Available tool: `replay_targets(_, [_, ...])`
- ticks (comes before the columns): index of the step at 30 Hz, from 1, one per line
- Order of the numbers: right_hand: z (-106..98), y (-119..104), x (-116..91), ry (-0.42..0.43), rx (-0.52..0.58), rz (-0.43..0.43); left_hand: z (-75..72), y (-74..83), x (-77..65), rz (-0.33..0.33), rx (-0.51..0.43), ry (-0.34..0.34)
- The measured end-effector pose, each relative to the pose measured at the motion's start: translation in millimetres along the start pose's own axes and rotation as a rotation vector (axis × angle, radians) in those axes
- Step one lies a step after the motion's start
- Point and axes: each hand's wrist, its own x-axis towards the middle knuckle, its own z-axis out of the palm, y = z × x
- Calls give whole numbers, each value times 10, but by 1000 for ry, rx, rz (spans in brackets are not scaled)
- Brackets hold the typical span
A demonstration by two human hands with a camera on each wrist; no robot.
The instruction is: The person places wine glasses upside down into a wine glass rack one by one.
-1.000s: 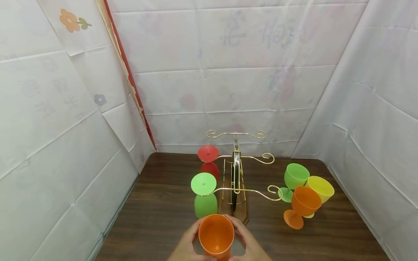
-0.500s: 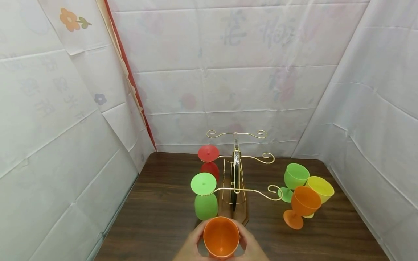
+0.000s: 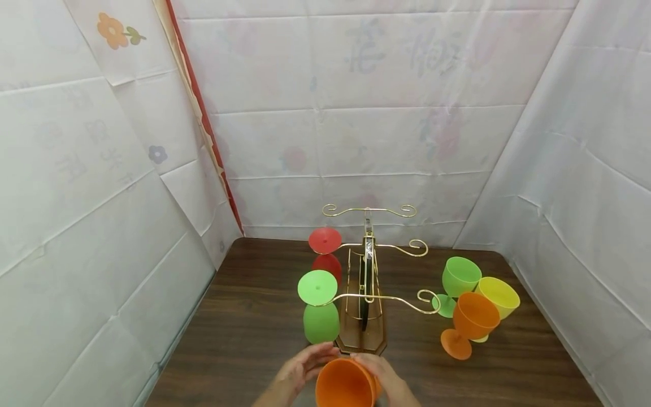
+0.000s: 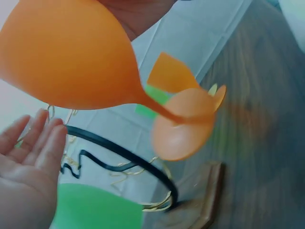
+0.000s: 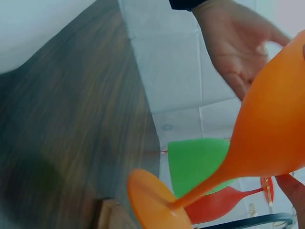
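Observation:
An orange plastic goblet (image 3: pixel 346 386) is at the near edge of the head view, its bowl facing up and toward me. My right hand (image 3: pixel 387 380) holds it by the bowl; in the right wrist view some of those fingers are cut off. My left hand (image 3: pixel 299 368) is at the bowl's left side, fingers extended and apart from it in the left wrist view. Beyond stands a gold wire rack (image 3: pixel 369 242) on a wooden base (image 3: pixel 373 333). A green goblet (image 3: pixel 321 323) and a red goblet (image 3: pixel 325 241) hang upside down on its left hooks.
At the right of the dark wood table (image 3: pixel 244 333) stand a green goblet (image 3: pixel 460 277), a yellow goblet (image 3: pixel 500 294) and another orange goblet (image 3: pixel 475 316), close together. White printed sheets (image 3: pixel 396 141) enclose the table at the back and sides.
The held goblet has moved down toward me and tilted. My left hand has come off its bowl and spread its fingers, while my right hand still holds it. The rack has not moved.

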Motion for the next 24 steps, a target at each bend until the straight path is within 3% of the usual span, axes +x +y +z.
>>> replay_targets(3, [26,23,41,9,-126,-198,-6,32,15,-182,-53,32])
replay_targets(6, [51,-29,72,35,-250,-302,-6,34,62,-285,-107,9])
replay_targets(12, [48,-134,105,32,-388,-376,-1,27,97,-479,-369,-158])
replay_targets(15, [42,-125,95,-6,-411,-379,7,31,83,-576,-452,-196])
replay_targets(19, [40,-87,78,-43,-435,-402,11,21,88,-594,-469,-219])
replay_targets(24, [41,-78,84,-48,-450,-444,8,-4,111,-528,-435,-242])
